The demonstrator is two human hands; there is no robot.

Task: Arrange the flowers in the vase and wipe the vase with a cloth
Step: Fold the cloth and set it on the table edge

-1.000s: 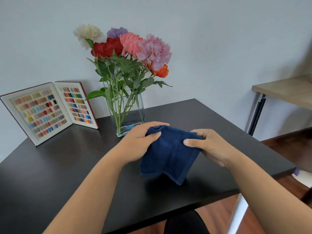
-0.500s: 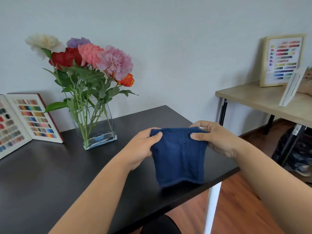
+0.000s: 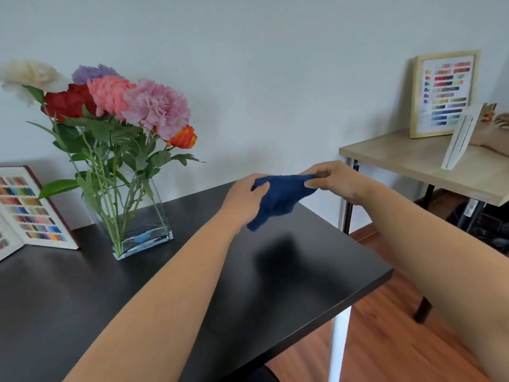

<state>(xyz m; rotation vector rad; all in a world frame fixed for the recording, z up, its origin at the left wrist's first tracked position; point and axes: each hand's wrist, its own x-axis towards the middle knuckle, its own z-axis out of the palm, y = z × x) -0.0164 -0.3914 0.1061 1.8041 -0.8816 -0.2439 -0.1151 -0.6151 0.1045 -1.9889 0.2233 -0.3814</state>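
One black counter point(image 3: 82, 312), carrying everything but the cloth. One clear rectangular glass vase point(image 3: 129, 216), standing on it well to the left of the fingers, a little water in the bottom. Six flower heads point(image 3: 157, 106) counted in the vase: cream, purple, red, coral, pink, orange, stems upright and leafy. One open colour-swatch book point(image 3: 30, 213), propped further left still, partly cut by the frame edge. One dark blue terry cloth point(image 3: 278, 199), held in the air above the counter's far right part, touching nothing but the fingers. Two hands: left hand point(image 3: 242, 202) pinching the cloth's left top edge between thumb and fingers point(image 3: 261, 186); right hand point(image 3: 336, 180) pinching the right top edge likewise, cloth stretched and bunched between them.

Step in hand, as judged: flowers appear arranged; the cloth is being gathered or refolded, with the vase not yet touched. Next move likely calls for carrying the cloth left to the glass wall, one hand steadying the vase, since it stands top-heavy with blooms.
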